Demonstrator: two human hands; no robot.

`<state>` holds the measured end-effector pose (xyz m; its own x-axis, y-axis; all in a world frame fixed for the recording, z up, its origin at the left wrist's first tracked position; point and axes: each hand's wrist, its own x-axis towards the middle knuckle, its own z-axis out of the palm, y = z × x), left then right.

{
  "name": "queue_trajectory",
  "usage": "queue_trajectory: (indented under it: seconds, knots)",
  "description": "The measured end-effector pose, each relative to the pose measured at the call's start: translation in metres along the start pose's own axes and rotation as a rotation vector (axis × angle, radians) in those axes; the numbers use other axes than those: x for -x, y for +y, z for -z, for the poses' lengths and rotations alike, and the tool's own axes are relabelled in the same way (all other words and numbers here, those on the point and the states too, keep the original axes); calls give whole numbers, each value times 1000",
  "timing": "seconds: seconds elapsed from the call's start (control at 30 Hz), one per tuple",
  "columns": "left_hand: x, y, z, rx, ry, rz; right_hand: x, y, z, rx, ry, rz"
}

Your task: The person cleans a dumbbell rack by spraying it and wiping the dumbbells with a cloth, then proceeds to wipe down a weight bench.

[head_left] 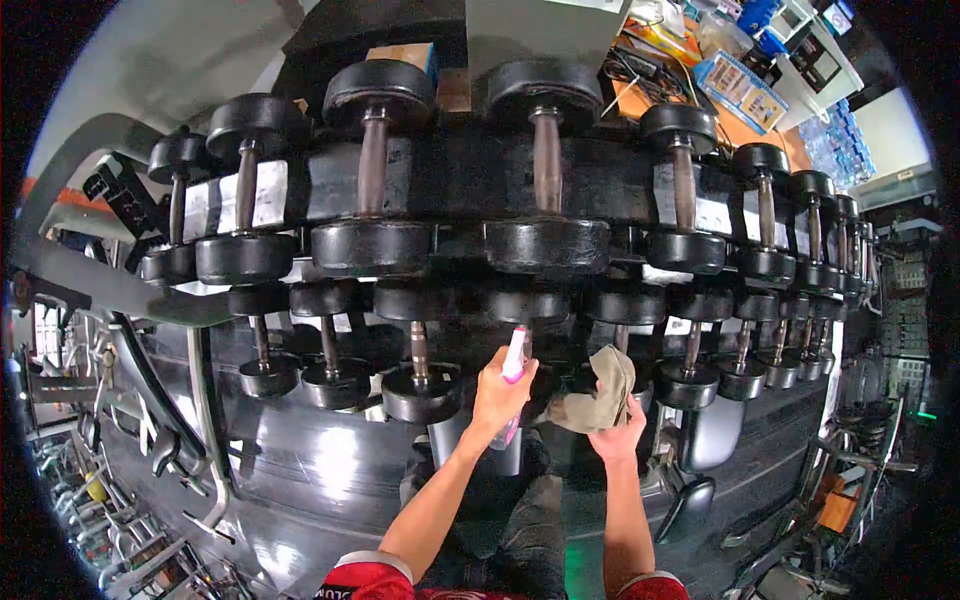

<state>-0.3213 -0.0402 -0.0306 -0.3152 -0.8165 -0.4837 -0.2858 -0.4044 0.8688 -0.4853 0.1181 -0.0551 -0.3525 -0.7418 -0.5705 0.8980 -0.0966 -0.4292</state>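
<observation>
My left hand (497, 396) is wrapped around a spray bottle with a white and pink trigger head (516, 352). Its nozzle points toward a lower-tier dumbbell (527, 302) straight ahead. In my right hand (622, 436) is a crumpled grey-beige cloth (598, 397), bunched up over the fingers. Behind the cloth, another lower-row dumbbell (625, 303) is partly covered. Just left of the bottle lies a dumbbell with a bare metal handle (419, 345). Most of the bottle's body is hidden by my left hand.
Large black dumbbells (372, 247) line the upper tier of the rack. Behind it, a wooden desk (785, 150) carries cables, a blue box (742, 92) and clutter. A padded bench (712, 436) is to the right; machine frames (203, 420) stand at left.
</observation>
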Motion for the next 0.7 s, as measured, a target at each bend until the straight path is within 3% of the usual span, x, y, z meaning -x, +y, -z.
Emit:
queue_trajectory:
  seconds: [0.07, 0.13, 0.17, 0.2, 0.27, 0.33, 0.37, 0.4, 0.43, 0.47, 0.5, 0.6, 0.67, 0.7]
  knots:
    - [0, 3, -1, 23, -10, 13, -6, -8, -4, -118, -33, -19]
    - [-3, 1, -3, 46, -18, 22, -14, -15, -13, 322, -100, 160]
    - [-4, -3, -6, -2, -7, -52, -24, -24, -17, 18, 63, -61]
    - [-5, -9, -8, -52, 3, -125, -33, -27, -22, 28, 48, -2]
    - [-5, -14, -12, -54, -6, -109, -57, -24, -37, 367, 146, 204]
    - [-4, -15, -13, -63, -15, -102, -90, -11, -37, 922, 244, 462]
    - [0, -14, -13, -40, -15, -96, -101, -9, -52, 1284, 84, 686]
    - [4, -14, -12, -18, -14, -90, -107, 0, -66, 1560, 107, 704]
    - [8, -15, -10, -7, -24, -82, -127, 17, -61, 1701, -62, 857]
    - [14, -12, -6, -12, -24, -82, -137, 23, -76, 1884, -303, 715]
    - [21, -9, -1, 23, -43, -8, -139, 37, -89, 2186, -568, 1060]
    - [35, -10, 17, 42, -88, 113, -146, 79, -113, 2260, -522, 1025]
    - [38, -21, 23, 85, -27, 61, -155, 96, -123, 2573, -741, 956]
    - [43, -16, 27, 174, -25, 145, -159, 106, -126, 2695, -814, 993]
